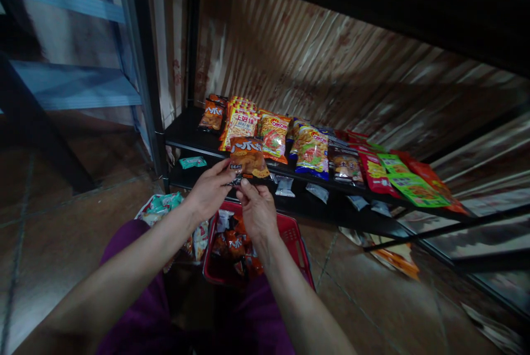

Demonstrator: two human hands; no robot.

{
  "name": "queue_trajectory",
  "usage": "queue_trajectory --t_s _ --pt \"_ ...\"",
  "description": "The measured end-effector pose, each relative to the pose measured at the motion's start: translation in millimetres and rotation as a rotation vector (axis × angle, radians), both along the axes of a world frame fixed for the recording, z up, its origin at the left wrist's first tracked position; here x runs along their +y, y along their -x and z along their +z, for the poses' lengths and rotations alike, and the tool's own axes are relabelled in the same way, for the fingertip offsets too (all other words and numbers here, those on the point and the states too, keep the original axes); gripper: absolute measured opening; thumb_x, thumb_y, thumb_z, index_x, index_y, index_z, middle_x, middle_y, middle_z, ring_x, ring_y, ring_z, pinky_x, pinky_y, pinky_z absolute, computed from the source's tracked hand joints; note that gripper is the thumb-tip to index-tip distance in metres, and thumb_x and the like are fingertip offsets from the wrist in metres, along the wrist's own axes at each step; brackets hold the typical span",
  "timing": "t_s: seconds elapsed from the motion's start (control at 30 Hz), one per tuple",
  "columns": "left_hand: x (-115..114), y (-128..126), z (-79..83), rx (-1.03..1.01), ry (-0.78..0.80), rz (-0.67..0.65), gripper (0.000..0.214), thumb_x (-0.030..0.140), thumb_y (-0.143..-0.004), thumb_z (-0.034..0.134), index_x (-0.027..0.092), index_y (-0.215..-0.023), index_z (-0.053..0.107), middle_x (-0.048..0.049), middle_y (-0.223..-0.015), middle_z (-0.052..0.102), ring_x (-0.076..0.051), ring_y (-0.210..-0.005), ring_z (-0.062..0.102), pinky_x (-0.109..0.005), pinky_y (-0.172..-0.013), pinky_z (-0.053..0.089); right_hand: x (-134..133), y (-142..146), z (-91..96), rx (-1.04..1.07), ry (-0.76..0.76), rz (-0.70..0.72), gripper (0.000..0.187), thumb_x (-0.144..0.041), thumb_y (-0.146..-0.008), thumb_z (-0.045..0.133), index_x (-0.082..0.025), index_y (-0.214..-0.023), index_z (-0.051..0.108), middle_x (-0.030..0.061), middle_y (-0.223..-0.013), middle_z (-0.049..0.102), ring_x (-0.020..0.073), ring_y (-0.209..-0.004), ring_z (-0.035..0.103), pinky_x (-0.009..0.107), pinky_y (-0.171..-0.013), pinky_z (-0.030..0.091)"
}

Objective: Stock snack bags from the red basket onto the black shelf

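Between my two hands is an orange and black snack bag (249,157), held upright in front of the shelf edge. My left hand (212,189) grips its lower left side, fingers partly behind it. The thumb of my right hand (259,206) presses on the bag's bottom edge. Beneath my hands a red plastic basket (296,242) stands on the floor, with several similar orange and black bags (236,243) inside. Behind the held bag, rows of snack bags line the black shelf (182,128): orange ones (212,115) at the left end, then yellow-and-white bags (241,122).
Farther right are orange noodle-snack bags (274,133), blue-edged bags (312,150), red bags (375,170) and green bags (414,178). Small packets (285,185) lie on the lower shelf. Left of the basket sits a pile of packets (159,206). A blue-runged frame (74,85) stands left.
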State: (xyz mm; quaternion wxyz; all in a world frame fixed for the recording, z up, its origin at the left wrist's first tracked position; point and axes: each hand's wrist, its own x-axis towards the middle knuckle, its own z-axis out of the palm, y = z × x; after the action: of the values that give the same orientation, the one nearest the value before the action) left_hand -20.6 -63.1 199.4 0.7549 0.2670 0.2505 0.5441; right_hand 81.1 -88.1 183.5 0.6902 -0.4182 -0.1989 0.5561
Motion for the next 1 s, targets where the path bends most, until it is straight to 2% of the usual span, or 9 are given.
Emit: queue_trajectory --t_s 0.2,0.33,0.47,0.6,0.77,1.0 --pt "5 2 -1.5 0.063 -0.039 0.039 0.043 -0.003 -0.058 0.056 0.011 -0.099 0.063 -0.0086 -0.103 0.068 -0.021 -0.103 0.061 -0.034 -0.099 0.038 -4 4 -2.1 -0.015 -0.004 0.009 0.027 -0.021 -0.055 0.080 -0.018 -0.061 0.054 -0.0055 -0.063 0.065 0.0069 -0.059 0.062 0.016 -0.055 0.051" --pt "7 6 0.5 0.083 -0.060 0.013 0.042 -0.005 -0.058 0.053 0.011 -0.096 0.064 -0.0094 -0.104 0.067 -0.020 -0.101 0.061 -0.035 -0.099 0.038 -3 0 -0.7 -0.027 -0.006 -0.007 0.029 -0.028 -0.057 0.080 -0.019 -0.066 0.054 -0.0053 -0.063 0.064 0.0094 -0.060 0.064 0.019 -0.056 0.052" --pt "7 11 4.4 0.106 -0.061 -0.010 0.042 -0.008 -0.059 0.050 0.011 -0.094 0.065 -0.0090 -0.106 0.066 -0.019 -0.101 0.060 -0.033 -0.098 0.038 -1 -10 4.1 -0.057 -0.015 -0.033 0.029 -0.027 -0.058 0.079 -0.020 -0.076 0.057 -0.0048 -0.070 0.067 0.0105 -0.061 0.065 0.021 -0.057 0.055" --pt "8 17 6.5 0.181 -0.080 -0.021 0.043 -0.009 -0.060 0.047 0.011 -0.093 0.066 -0.0082 -0.108 0.066 -0.017 -0.100 0.060 -0.031 -0.099 0.036 -1 -20 10.5 -0.079 0.008 0.034 0.032 -0.022 -0.058 0.078 -0.020 -0.084 0.060 -0.0038 -0.071 0.069 0.0124 -0.062 0.067 0.022 -0.057 0.056" --pt "11 23 5.0 0.188 -0.107 -0.031 0.046 -0.008 -0.059 0.049 0.012 -0.097 0.066 -0.0075 -0.109 0.065 -0.018 -0.101 0.061 -0.033 -0.099 0.037 -2 -27 13.0 -0.120 0.032 0.120 0.028 -0.016 -0.058 0.077 -0.017 -0.083 0.064 -0.0024 -0.068 0.070 0.0134 -0.062 0.069 0.018 -0.056 0.055" --pt "12 27 8.5 0.259 -0.147 -0.069 0.048 -0.008 -0.060 0.050 0.011 -0.101 0.065 -0.0093 -0.113 0.064 -0.019 -0.101 0.061 -0.032 -0.101 0.035 -5 -32 13.4 -0.124 0.043 0.153 0.031 -0.025 -0.060 0.079 -0.016 -0.086 0.066 0.0013 -0.073 0.071 0.0161 -0.065 0.070 0.020 -0.054 0.056"
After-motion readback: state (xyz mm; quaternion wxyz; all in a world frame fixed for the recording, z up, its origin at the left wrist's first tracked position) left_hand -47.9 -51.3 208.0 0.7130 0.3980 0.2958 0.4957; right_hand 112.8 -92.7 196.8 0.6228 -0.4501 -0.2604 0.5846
